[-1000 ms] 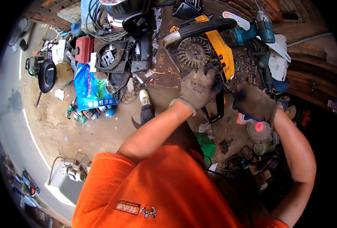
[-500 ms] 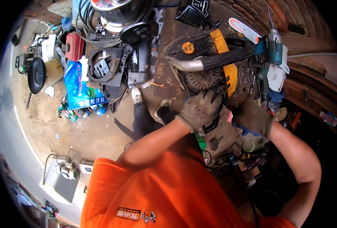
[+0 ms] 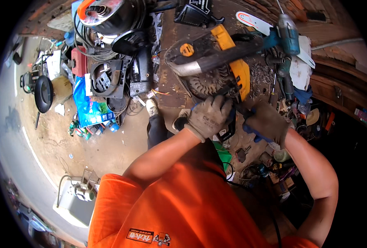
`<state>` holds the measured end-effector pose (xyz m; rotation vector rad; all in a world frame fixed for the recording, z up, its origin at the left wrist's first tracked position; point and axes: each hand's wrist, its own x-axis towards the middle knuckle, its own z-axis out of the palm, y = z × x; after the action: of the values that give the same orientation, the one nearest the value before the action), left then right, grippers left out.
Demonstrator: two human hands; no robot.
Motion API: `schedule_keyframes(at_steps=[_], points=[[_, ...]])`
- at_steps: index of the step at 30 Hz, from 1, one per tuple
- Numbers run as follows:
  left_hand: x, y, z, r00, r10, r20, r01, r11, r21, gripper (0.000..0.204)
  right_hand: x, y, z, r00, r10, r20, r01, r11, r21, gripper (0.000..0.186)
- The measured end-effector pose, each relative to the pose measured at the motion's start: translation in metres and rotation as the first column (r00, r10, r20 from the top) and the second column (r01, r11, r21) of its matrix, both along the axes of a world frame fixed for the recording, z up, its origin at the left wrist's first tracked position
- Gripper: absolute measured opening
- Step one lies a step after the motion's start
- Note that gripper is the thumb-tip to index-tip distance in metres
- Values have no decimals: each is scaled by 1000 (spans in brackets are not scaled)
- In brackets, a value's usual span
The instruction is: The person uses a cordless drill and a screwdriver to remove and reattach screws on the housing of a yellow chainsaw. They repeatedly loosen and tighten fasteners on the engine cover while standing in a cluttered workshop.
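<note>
A dirty chainsaw (image 3: 200, 84) with an orange-yellow cover lies on the wooden bench, its fan wheel uncovered. A worn black and silver handle bar arches across it. My left hand (image 3: 211, 116), in a grey-brown work glove, is closed over the saw's near end, with the fingers curled down. Beneath it a black loop-shaped rear handle (image 3: 229, 133) sticks out toward me. My right hand (image 3: 267, 124), gloved too, is closed just right of the saw's near end. A dark narrow part shows at its fingertips; what it holds is mostly hidden.
A teal power drill (image 3: 288, 35) and a white guide bar (image 3: 253, 21) lie beyond the saw. Left are a black fan housing (image 3: 107, 78), cables and a blue bag (image 3: 88, 109). A frying pan (image 3: 44, 93) stands farther left. Loose parts clutter the ground at right.
The whole view has shifted, so the bench and saw sit farther left and up. My left hand stays on the saw. A reddish tip by my right hand is out of sight.
</note>
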<state>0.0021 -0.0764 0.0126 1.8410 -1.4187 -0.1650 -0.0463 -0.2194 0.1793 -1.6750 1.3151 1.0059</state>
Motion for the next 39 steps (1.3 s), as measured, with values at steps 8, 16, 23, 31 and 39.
schedule_keyframes(at_steps=[8,16,23,31,39], points=[[2,0,11,999,37,13,-38,997,65,46,-51,-16,20,996,-87,18,81,976,204,17],[8,6,6,997,75,-3,-75,996,49,50,-86,-12,18,954,-136,265,70,967,244,20],[10,6,11,998,48,-37,-43,993,112,53,-85,-11,3,709,-705,10,579,591,561,27],[10,2,16,988,69,-141,-51,990,128,51,-29,15,19,854,-520,5,503,828,249,35],[-2,-3,11,988,2,-155,14,995,103,46,-3,13,8,902,-406,-147,416,908,48,30]])
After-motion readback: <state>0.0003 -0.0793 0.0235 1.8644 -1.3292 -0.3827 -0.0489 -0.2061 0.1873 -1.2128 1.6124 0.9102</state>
